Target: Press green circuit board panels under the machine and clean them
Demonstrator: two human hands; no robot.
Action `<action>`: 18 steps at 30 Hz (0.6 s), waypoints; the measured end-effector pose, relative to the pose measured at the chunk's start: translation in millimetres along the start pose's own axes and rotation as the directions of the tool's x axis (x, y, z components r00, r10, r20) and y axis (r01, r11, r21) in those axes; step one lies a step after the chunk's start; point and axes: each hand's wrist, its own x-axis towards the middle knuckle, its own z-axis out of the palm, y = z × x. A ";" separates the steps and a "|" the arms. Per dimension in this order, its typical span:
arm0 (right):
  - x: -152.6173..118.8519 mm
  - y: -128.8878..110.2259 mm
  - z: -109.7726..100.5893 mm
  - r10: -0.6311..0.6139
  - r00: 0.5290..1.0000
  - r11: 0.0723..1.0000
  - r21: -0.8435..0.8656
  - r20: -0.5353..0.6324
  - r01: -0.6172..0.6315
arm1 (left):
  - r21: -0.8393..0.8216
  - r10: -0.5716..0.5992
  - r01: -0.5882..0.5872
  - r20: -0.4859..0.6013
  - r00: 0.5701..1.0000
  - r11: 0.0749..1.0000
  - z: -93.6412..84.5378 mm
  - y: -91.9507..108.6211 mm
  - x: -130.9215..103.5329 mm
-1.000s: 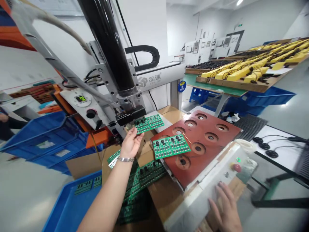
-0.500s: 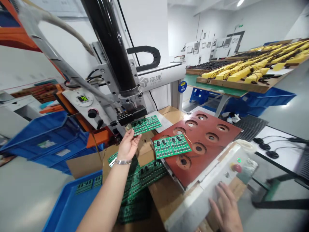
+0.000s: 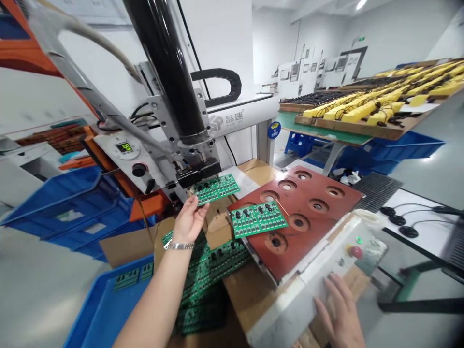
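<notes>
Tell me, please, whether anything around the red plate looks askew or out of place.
One green circuit board lies askew to the red plate's edges, its lower-left corner apparently overhanging, and a thin stick lies loose beside it. I see no spill.

the held circuit board (image 3: 217, 188) has a smooth, slightly shiny face; the red plate (image 3: 297, 251) looks mostly matt, with dark smudges. the black cylinder (image 3: 159, 58) is smooth and highly glossy, the bracelet (image 3: 181, 246) polished metal, the blue crate (image 3: 65, 200) smooth plastic, the box flap (image 3: 126, 241) dull cardboard.
</notes>
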 end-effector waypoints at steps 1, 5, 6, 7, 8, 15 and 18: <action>0.0 0.3 -0.2 -0.004 1.000 1.000 0.001 0.005 0.004 | -0.005 0.001 -0.001 0.000 1.000 1.000 0.9 0.3 -0.7; 0.6 0.4 -0.8 -0.028 1.000 1.000 0.007 0.013 0.028 | -0.022 0.006 -0.005 0.004 1.000 1.000 3.3 1.5 -3.7; 0.6 0.4 -0.7 -0.030 0.999 1.000 0.007 0.013 0.030 | -0.023 0.005 -0.005 0.007 1.000 1.000 3.5 1.7 -4.2; 0.6 0.6 -0.5 -0.030 0.999 1.000 0.007 0.014 0.030 | -0.024 0.004 -0.004 0.010 1.000 1.000 3.5 2.0 -4.7; 0.4 0.9 -0.3 -0.029 0.999 1.000 0.006 0.014 0.029 | -0.023 0.003 -0.002 0.014 1.000 1.000 3.5 2.2 -5.1; -2.0 3.8 0.6 -0.029 0.999 1.000 0.009 0.024 0.029 | -0.014 -0.002 0.002 0.029 1.000 1.000 1.0 3.4 -7.9; -1.4 3.2 0.2 -0.030 0.999 1.000 0.011 0.023 0.029 | -0.014 0.003 -0.003 0.028 1.000 1.000 -2.1 3.6 -8.2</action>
